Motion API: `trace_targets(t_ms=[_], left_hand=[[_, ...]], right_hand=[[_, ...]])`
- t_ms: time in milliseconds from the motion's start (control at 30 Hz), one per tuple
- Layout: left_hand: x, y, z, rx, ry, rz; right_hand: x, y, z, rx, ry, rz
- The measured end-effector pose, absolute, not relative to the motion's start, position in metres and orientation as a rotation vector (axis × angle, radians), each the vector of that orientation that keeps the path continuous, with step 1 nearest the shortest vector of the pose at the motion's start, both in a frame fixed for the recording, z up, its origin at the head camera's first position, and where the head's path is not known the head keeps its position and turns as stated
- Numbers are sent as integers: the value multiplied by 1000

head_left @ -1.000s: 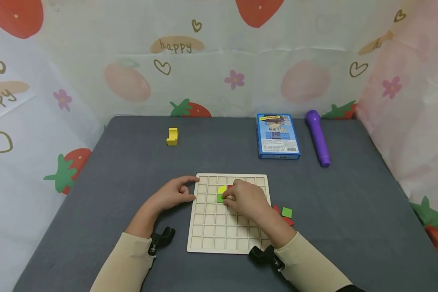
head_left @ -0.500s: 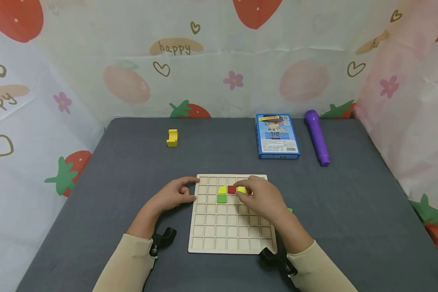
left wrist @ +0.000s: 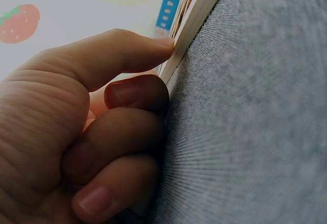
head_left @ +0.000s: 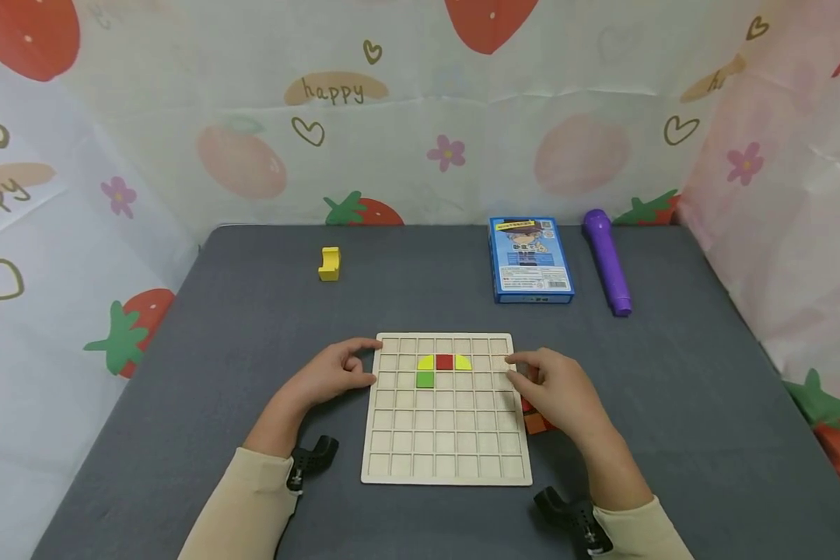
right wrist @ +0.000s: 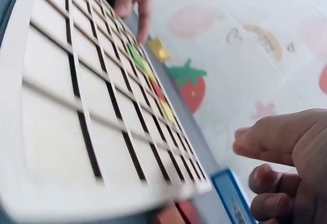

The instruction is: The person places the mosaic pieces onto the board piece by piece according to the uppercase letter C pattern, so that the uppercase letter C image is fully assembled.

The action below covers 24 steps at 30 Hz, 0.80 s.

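A pale wooden grid board lies on the dark table. In its upper cells sit a yellow rounded piece, a red square, a second yellow rounded piece and, below the first, a green square. My left hand touches the board's left edge with index finger and thumb; its other fingers are curled in the left wrist view. At the right edge hovers my right hand, thumb and index finger apart with nothing between them. Red and orange pieces lie beside the board, partly hidden by this hand.
A yellow notched block stands at the back left of the table. Toward the back right are a blue box and a purple microphone. A strawberry-printed curtain surrounds the table's back and sides.
My right hand has moved right from the board's upper cells to its right edge, uncovering the red square and the second yellow piece. My left hand has stayed at the left edge.
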<state>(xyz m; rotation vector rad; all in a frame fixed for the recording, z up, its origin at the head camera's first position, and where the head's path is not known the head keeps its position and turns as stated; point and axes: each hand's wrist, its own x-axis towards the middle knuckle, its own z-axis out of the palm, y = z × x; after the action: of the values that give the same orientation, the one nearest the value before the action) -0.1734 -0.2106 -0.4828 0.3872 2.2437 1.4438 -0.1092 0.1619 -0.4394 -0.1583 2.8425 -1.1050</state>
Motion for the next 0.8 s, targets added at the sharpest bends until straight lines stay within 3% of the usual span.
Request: trace_targets(t_ms=[400, 800], left_hand=[[-173, -211, -480, 371, 2248, 1431], [-173, -213, -480, 379, 2238, 1442]], right_hand=[[-100, 213, -446, -69, 2713, -962], [-104, 216, -449, -86, 2755, -810]])
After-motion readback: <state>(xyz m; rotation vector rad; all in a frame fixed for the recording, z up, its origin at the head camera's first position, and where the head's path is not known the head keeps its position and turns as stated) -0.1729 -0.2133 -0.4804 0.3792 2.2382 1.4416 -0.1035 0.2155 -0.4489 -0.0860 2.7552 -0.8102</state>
